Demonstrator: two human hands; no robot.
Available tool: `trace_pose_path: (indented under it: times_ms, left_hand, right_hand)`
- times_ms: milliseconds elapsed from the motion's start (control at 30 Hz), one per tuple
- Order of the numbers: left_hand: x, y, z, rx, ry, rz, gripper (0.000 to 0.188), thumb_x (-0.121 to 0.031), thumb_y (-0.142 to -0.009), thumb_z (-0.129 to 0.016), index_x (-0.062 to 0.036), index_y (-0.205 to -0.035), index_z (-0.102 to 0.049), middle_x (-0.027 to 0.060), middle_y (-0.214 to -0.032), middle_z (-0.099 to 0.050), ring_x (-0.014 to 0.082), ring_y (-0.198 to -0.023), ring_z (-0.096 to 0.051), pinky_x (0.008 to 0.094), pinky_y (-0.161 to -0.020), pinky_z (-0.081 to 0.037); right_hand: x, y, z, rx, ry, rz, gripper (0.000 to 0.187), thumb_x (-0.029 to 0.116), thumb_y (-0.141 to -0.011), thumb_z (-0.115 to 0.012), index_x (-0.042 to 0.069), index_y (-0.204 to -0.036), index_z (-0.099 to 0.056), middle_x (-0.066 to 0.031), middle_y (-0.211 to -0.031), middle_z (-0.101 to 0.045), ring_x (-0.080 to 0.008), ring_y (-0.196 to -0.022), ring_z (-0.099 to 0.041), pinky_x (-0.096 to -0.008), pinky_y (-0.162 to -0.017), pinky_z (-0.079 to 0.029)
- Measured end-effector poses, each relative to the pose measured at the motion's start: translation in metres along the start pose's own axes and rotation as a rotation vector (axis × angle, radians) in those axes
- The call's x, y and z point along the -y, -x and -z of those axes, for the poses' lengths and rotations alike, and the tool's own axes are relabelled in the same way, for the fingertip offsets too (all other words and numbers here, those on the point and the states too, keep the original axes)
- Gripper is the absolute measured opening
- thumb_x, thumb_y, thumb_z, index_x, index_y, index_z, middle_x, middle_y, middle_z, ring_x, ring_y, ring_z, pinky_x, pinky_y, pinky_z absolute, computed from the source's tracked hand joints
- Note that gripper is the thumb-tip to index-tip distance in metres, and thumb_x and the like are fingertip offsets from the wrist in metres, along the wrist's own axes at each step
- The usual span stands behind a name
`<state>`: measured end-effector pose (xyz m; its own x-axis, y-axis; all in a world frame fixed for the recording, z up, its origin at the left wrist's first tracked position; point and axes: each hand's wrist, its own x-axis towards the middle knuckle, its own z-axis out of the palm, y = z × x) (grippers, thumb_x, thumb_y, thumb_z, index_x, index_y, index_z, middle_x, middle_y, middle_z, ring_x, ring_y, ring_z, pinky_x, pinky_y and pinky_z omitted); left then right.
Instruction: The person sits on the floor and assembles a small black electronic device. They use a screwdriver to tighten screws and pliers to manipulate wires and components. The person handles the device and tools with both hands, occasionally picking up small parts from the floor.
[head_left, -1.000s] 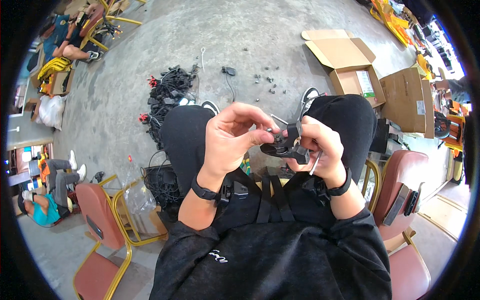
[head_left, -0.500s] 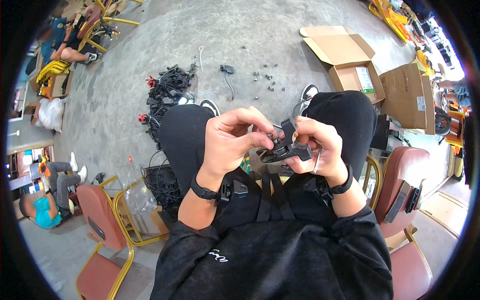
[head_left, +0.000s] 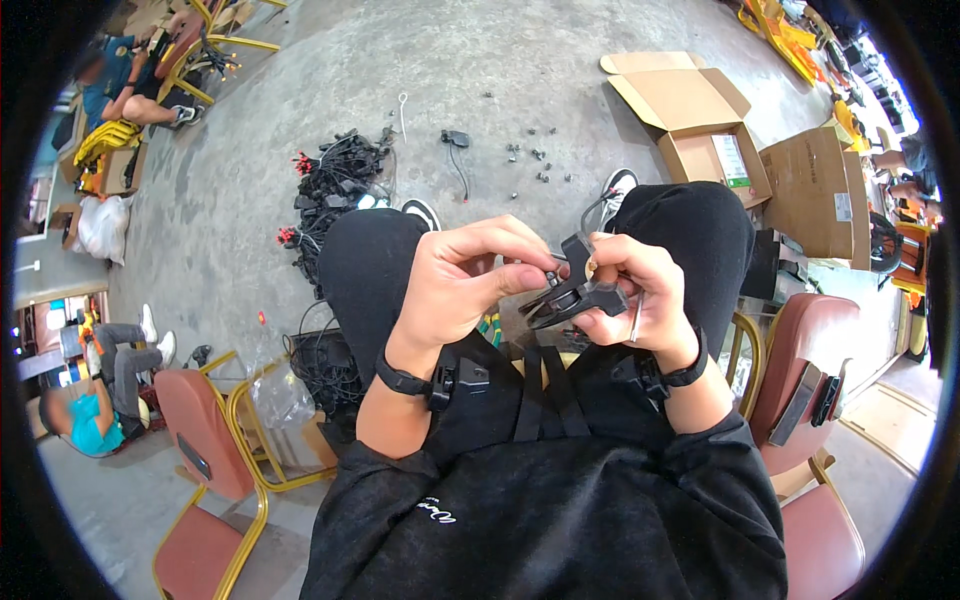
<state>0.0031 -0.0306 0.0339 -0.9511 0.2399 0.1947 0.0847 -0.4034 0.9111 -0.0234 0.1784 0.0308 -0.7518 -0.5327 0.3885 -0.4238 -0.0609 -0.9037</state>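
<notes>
My right hand [head_left: 648, 290] is closed around a black lever-like part [head_left: 572, 298] with a curved clamp arm, held above my lap. A thin metal rod [head_left: 636, 318], like a hex key, also sticks out from between this hand's fingers. Thumb and forefinger of my left hand [head_left: 470, 275] pinch a small metal piece [head_left: 552, 278], perhaps a bolt, right at the part's left side. Whether that piece sits in a hole I cannot tell. A dark cable [head_left: 597, 208] shows beyond the right hand, near my shoe.
A pile of black cabled parts [head_left: 340, 170] lies on the concrete floor, left of my knees. Ahead are a single cabled part [head_left: 455, 138] and several small dark pieces [head_left: 538, 155]. An open cardboard box [head_left: 700, 140] stands front right. Chairs [head_left: 205, 430] flank me; other people sit further left.
My left fingertips have drawn back slightly from the black part, showing more of the small metal piece. The part has tilted a little in my right hand.
</notes>
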Motion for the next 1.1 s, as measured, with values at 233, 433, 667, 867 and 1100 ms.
trace_pose_path:
  times_ms: [233,433,667,867,1100]
  left_hand:
    - [-0.0040,0.0007,-0.0012,-0.012,-0.003,0.058,0.015,0.006,-0.076,-0.071,0.0018,-0.090,-0.070,0.0121,-0.092,-0.068,0.0172,-0.086,-0.063,0.0266,-0.075,-0.048]
    - [-0.0044,0.0017,0.0032,0.024,-0.055,0.058,0.015,0.006,-0.076,-0.071,0.0023,-0.091,-0.069,0.0115,-0.091,-0.068,0.0169,-0.085,-0.063,0.0265,-0.075,-0.048]
    - [-0.0001,0.0028,0.0036,-0.005,0.002,0.105,0.013,0.004,-0.077,-0.072,0.0028,-0.090,-0.069,0.0103,-0.090,-0.068,0.0167,-0.085,-0.063,0.0271,-0.076,-0.049]
    - [-0.0039,0.0017,0.0026,0.015,-0.052,0.079,0.014,0.004,-0.075,-0.073,0.0013,-0.089,-0.070,0.0118,-0.090,-0.068,0.0175,-0.085,-0.064,0.0270,-0.076,-0.049]
    - [-0.0047,0.0020,0.0022,-0.005,-0.028,0.107,0.016,0.005,-0.073,-0.074,0.0008,-0.088,-0.071,0.0118,-0.089,-0.068,0.0176,-0.084,-0.062,0.0267,-0.074,-0.047]
  right_hand:
    - [0.0024,0.0009,0.0030,0.028,-0.008,-0.071,0.040,0.012,-0.065,-0.082,0.005,-0.099,-0.062,0.0018,-0.068,-0.049,-0.0051,-0.054,-0.036,-0.0200,-0.049,-0.031]
    - [0.0023,0.0011,0.0030,0.053,-0.057,-0.142,0.041,0.012,-0.064,-0.081,0.006,-0.099,-0.062,0.0029,-0.064,-0.045,-0.0044,-0.054,-0.036,-0.0202,-0.050,-0.030]
    - [0.0056,-0.0005,0.0024,0.056,0.014,-0.120,0.040,0.012,-0.064,-0.081,0.007,-0.099,-0.061,0.0033,-0.064,-0.044,-0.0042,-0.054,-0.036,-0.0199,-0.050,-0.030]
    - [0.0037,0.0010,0.0031,0.067,-0.055,-0.190,0.038,0.016,-0.068,-0.080,0.007,-0.099,-0.061,0.0041,-0.065,-0.046,-0.0035,-0.055,-0.037,-0.0192,-0.051,-0.031]
    - [0.0057,0.0007,0.0020,0.045,-0.117,-0.265,0.036,0.018,-0.073,-0.078,0.006,-0.102,-0.060,0.0048,-0.071,-0.051,-0.0007,-0.061,-0.042,-0.0179,-0.054,-0.034]
